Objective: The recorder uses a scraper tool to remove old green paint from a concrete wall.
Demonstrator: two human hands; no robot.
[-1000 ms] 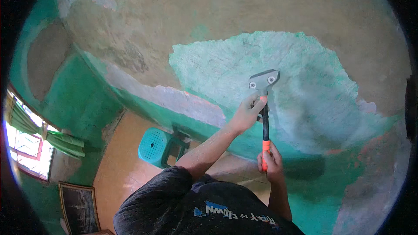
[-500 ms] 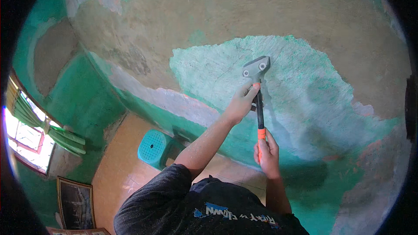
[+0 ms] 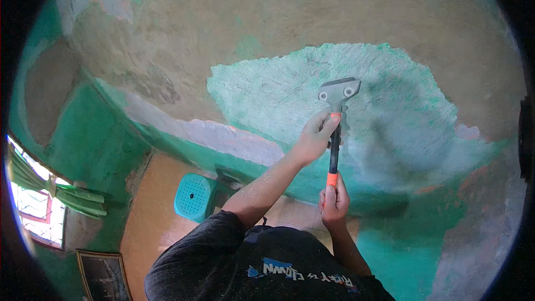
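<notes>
Both my hands grip a long-handled wall scraper [image 3: 335,153] with a wide grey head, a black shaft and orange bands. My left hand [image 3: 315,136] is closed round the upper shaft, just under the head, its thumb along the orange collar. Lower down, my right hand [image 3: 335,200] wraps the orange grip at the handle's end. The scraper's head lies over a patch of whitish-green, partly stripped paint [image 3: 278,86] on the wall. Whether its blade edge touches the surface I cannot tell.
Bare grey-brown plaster [image 3: 345,11] surrounds the patch above, with green paint [image 3: 401,262] below. A turquoise plastic stool [image 3: 194,197] stands on the tiled floor [image 3: 149,212] at left. Beyond it are a window with a tied green curtain [image 3: 78,199] and a framed picture [image 3: 104,276].
The scraper's head has shifted slightly right and down in the picture and turned a little, while my right hand has moved slightly left. Both hands keep their hold. The whole view has shifted a little.
</notes>
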